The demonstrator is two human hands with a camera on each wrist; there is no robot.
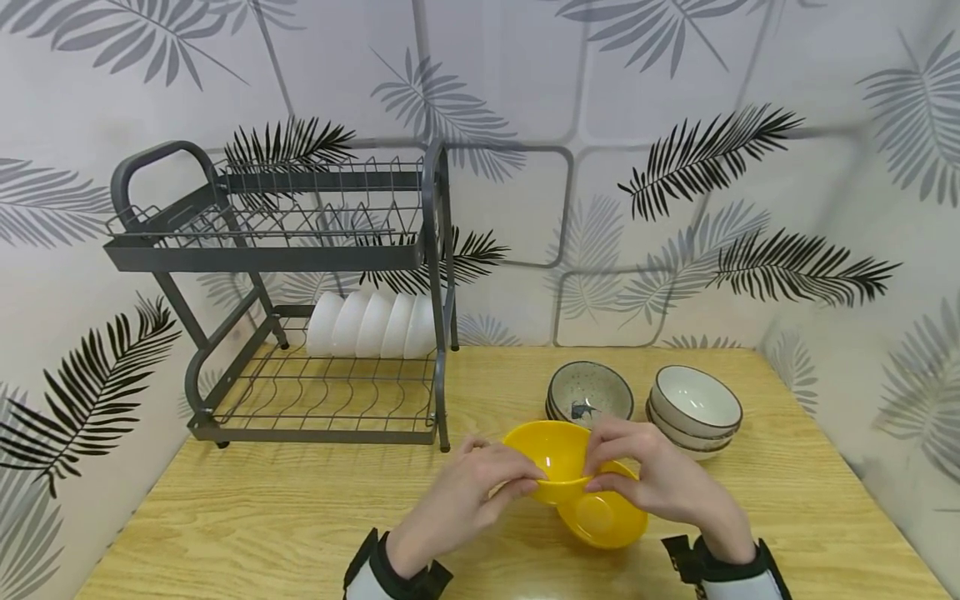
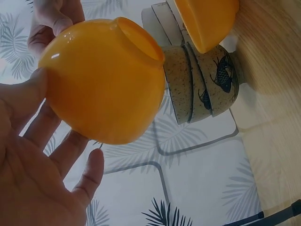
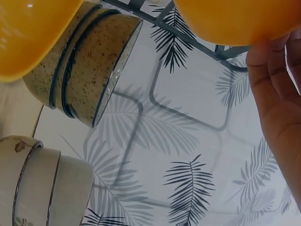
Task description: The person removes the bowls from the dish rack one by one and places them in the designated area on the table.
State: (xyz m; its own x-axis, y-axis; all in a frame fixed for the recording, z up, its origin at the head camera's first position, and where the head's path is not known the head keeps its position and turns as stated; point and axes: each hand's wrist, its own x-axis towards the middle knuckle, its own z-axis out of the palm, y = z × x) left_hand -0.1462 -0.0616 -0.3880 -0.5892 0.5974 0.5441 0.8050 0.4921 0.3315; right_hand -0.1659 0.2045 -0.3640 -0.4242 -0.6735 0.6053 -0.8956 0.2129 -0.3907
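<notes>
Yellow bowl (image 1: pixel 553 462) hangs above the table (image 1: pixel 300 517) in my head view, left hand (image 1: pixel 468 496) and right hand (image 1: pixel 660 479) pinching opposite rims, a second yellow bowl (image 1: pixel 603 517) just below. From the left wrist, the left fingers cradle its underside. From the right wrist, the right fingertips (image 3: pixel 268 70) press its wall, speckled bowls (image 3: pixel 80 70) beyond.

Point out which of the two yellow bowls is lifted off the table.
The upper yellow bowl, tilted and held at its rim by both hands. The other yellow bowl sits below it on the wooden table.

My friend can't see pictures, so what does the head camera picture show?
Two hands, left hand and right hand, hold a yellow bowl above another yellow bowl on a wooden table.
</notes>
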